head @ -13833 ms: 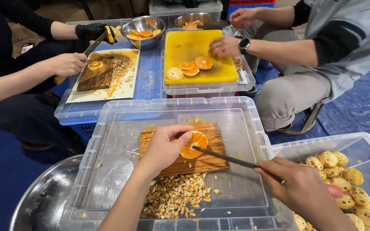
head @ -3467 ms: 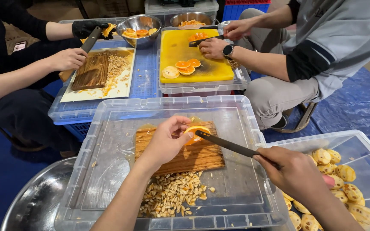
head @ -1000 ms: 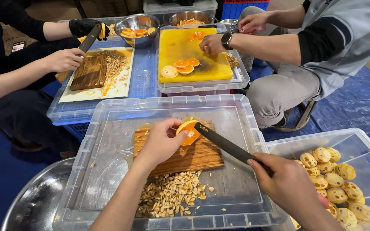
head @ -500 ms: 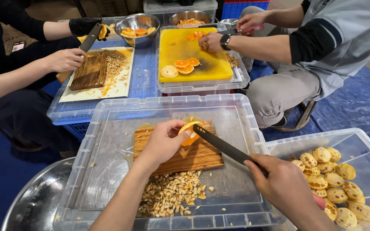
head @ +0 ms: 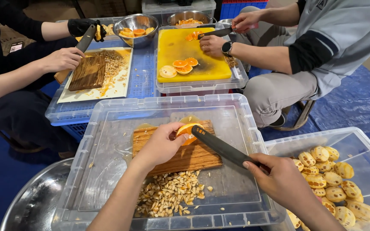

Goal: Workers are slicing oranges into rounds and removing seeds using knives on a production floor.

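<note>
At the far left a steel bowl point(head: 31, 201) sits low beside the clear plastic tub point(head: 108, 111) the person works in, and a heap of pale seeds point(head: 168, 199) lies on the tub's floor just in front of the wooden cutting board point(head: 180, 156). The left hand point(head: 161, 143) is curled around an orange fruit half point(head: 188, 129), pinning it on the board near the far edge. The black knife point(head: 221, 147) slants in from the right with its end against the fruit; the right hand point(head: 279, 177) is clenched round its handle. The step in hand looks like cutting or scraping the seeds out of the fruit. The next stroke, as I judge it, calls for a steady grip from the left hand with fingertips kept clear of the blade, and a short, controlled push by the right. Further right, a second tub point(head: 365, 141) holds yellow peeled fruits point(head: 335, 179). Beyond, other people work at a yellow board point(head: 193, 51) and a second wooden board point(head: 88, 72).
</note>
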